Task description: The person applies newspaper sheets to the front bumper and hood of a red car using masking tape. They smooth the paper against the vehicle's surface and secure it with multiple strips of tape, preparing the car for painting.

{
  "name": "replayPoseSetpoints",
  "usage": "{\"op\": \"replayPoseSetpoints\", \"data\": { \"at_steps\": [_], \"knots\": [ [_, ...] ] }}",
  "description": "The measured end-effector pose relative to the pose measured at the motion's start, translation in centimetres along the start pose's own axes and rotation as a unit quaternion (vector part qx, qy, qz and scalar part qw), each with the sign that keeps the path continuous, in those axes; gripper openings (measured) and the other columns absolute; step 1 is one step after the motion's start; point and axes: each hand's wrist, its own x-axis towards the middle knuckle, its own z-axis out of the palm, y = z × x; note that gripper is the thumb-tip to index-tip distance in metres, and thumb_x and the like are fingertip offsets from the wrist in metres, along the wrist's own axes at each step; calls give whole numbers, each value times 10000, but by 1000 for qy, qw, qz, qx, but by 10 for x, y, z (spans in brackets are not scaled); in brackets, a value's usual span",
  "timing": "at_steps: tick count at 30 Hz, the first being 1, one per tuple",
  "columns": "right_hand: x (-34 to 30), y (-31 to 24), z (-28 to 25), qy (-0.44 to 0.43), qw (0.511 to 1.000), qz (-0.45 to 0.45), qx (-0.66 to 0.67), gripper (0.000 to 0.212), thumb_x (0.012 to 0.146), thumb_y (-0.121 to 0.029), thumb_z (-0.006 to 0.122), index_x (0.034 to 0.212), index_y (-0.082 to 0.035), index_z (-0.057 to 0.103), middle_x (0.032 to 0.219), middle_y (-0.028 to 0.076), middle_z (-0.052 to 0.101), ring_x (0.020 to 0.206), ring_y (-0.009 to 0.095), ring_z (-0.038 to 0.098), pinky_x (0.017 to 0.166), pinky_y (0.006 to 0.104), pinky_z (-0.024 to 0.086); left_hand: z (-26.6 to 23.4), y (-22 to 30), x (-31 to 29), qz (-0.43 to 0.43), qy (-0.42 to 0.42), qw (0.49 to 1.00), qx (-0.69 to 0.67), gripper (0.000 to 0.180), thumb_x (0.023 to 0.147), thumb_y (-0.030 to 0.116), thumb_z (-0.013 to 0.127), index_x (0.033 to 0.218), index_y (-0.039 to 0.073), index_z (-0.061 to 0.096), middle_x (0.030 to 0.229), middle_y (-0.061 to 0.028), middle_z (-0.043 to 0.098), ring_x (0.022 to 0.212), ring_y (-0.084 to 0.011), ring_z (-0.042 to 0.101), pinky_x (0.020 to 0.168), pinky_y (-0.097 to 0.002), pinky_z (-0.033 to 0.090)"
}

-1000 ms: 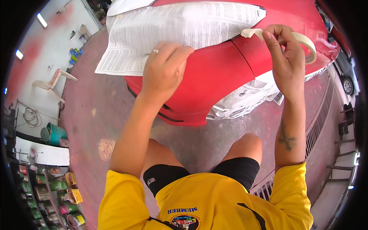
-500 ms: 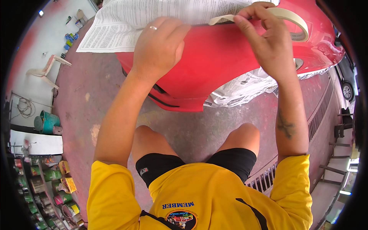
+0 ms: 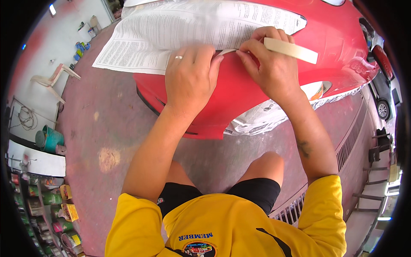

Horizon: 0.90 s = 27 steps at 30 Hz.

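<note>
A sheet of newspaper (image 3: pixel 141 47) lies over the upper part of a red car body panel (image 3: pixel 222 94). My right hand (image 3: pixel 274 70) is closed around a roll of masking tape (image 3: pixel 293 50), now seen nearly edge-on, with thumb and forefinger pinched at the paper's lower edge. A short strip of masking tape (image 3: pixel 227 51) spans between the two hands along that edge. At its other end is my left hand (image 3: pixel 188 81), wearing a ring, thumb and fingers closed on the strip against the paper. My fingers partly cover the tape's ends.
Crumpled newspaper (image 3: pixel 261 118) covers the wheel arch area below the panel. A floor grate (image 3: pixel 351 143) runs along the right. On the left are a plastic chair (image 3: pixel 53 81), a teal bucket (image 3: pixel 51 139) and shelves of cans (image 3: pixel 51 199). A dark car (image 3: pixel 381 94) stands at far right.
Both hands have come lower in view and closer together, shortening the visible tape between them. The tape roll has turned from showing its ring face to nearly edge-on. The newspaper lies lower in view.
</note>
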Motion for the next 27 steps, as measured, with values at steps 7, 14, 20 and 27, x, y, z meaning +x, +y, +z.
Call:
{"op": "replayPoseSetpoints", "data": {
  "at_steps": [7, 14, 20, 27],
  "knots": [
    [-8, 9, 1, 0, 999, -45, 22, 109, 810, -139, 873, 869, -154, 783, 1050, -6, 654, 977, 236, 627, 845, 419, 479, 4, -7, -4, 51, 36, 998, 22, 157, 898, 86, 850, 1033, 63, 775, 1066, -71, 756, 972, -299, 721, 884, -428, 574],
    [-11, 16, -3, 1, 997, -75, -5, 127, 755, -125, 841, 862, -163, 785, 1041, -8, 659, 958, 228, 643, 810, 403, 493, 0, -8, -6, 62, 22, 998, 7, 221, 861, 108, 886, 1048, 54, 781, 1106, -82, 742, 1000, -299, 713, 884, -435, 579],
    [-9, 16, -5, -10, 995, -91, -31, 122, 723, -129, 795, 839, -166, 784, 1043, -5, 660, 955, 231, 654, 825, 400, 515, 0, -8, -8, 53, 24, 998, -20, 302, 815, 132, 935, 1064, 55, 783, 1112, -82, 741, 1005, -306, 705, 879, -440, 583],
    [-8, 18, -5, -14, 995, -89, -34, 124, 720, -129, 797, 836, -171, 787, 1038, -13, 663, 956, 222, 650, 820, 396, 510, 5, -5, -8, 29, 37, 999, -2, 188, 854, 86, 895, 1030, 94, 829, 1090, -66, 732, 982, -295, 699, 855, -427, 583]
  ]
}}
